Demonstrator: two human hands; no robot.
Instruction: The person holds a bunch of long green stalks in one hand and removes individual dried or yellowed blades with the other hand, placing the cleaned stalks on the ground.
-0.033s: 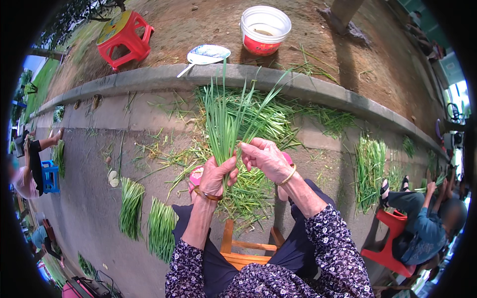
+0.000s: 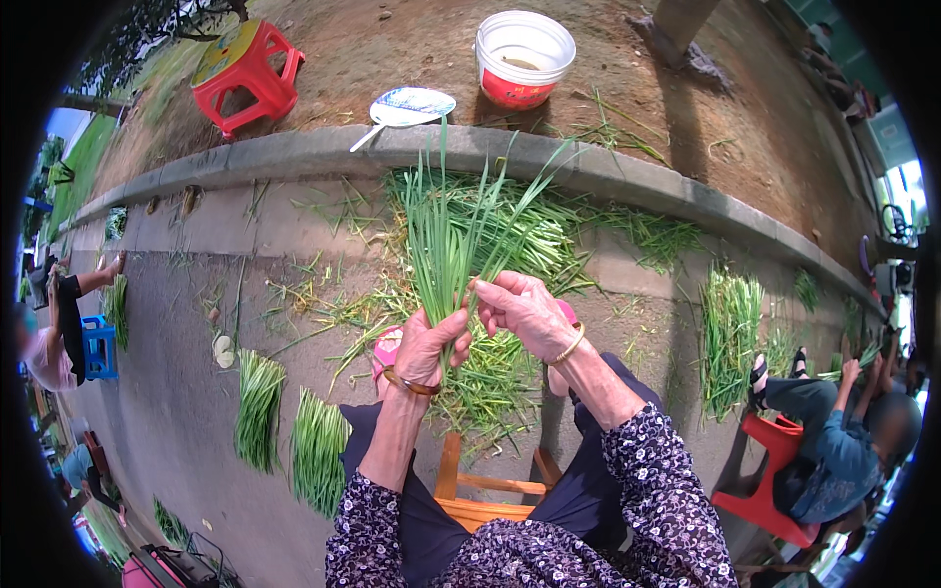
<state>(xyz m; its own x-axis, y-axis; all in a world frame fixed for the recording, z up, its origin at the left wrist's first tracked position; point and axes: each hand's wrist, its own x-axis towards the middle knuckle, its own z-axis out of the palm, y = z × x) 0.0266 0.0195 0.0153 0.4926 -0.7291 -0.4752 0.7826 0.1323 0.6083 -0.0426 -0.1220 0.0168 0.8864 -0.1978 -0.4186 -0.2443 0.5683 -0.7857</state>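
A bunch of long green chives (image 2: pixel 436 255) fans upward in front of me. My left hand (image 2: pixel 431 351), with a brown bangle at its wrist, is closed round the lower stems. Beside it my right hand (image 2: pixel 520 312), wearing a pale gold bangle, pinches with thumb and forefinger at the right edge of the bunch. The exact leaf between those fingertips is too small to make out. Beyond the hands lies a heap of chives (image 2: pixel 534 230) on the pavement, and loose trimmings (image 2: pixel 485 377) cover the ground below them, between my feet.
Tidy chive bundles (image 2: pixel 259 412) lie at left, and a larger pile (image 2: pixel 728 338) at right. Past the concrete kerb (image 2: pixel 627 186) stand a white bucket (image 2: pixel 524 64), a hand fan (image 2: pixel 412 106) and a red stool (image 2: pixel 250 83). A person (image 2: pixel 843 451) sits at right on a red stool.
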